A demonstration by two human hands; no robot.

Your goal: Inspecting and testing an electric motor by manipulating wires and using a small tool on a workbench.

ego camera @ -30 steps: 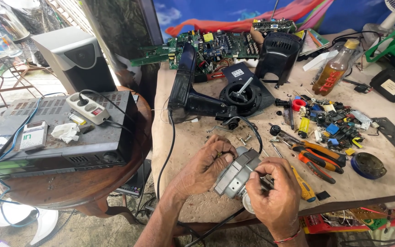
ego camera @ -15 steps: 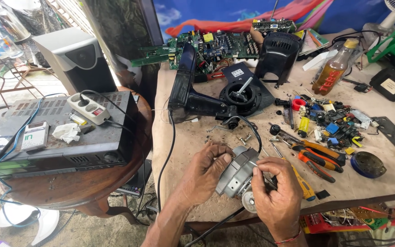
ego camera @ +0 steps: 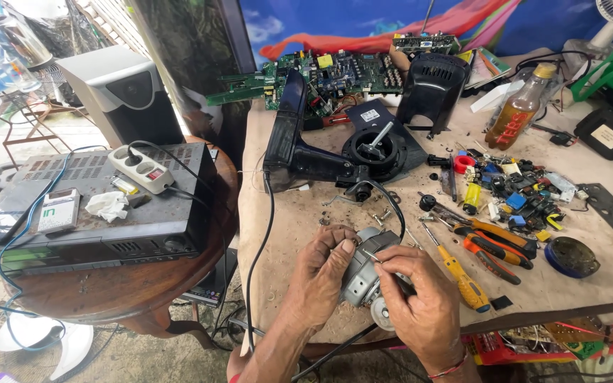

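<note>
Hands meet at the near edge of the bench (ego camera: 285, 213): the left hand (ego camera: 324, 273) has its grip wrapped round a small grey motor (ego camera: 363, 273), and the right hand (ego camera: 420, 308) pinches a thin metal tool (ego camera: 372, 257) against the motor's top. I judge the teardown well along, since the motor is already out of the black appliance housing (ego camera: 306, 145) farther back, though it remains uncased. Screwdrivers (ego camera: 459, 273) lie just right; circuit boards (ego camera: 321, 78) sit beyond.

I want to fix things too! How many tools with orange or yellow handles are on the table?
2: a yellow-handled screwdriver beside the right hand, and orange-handled pliers just right of it. Others may hide in the clutter.
</note>
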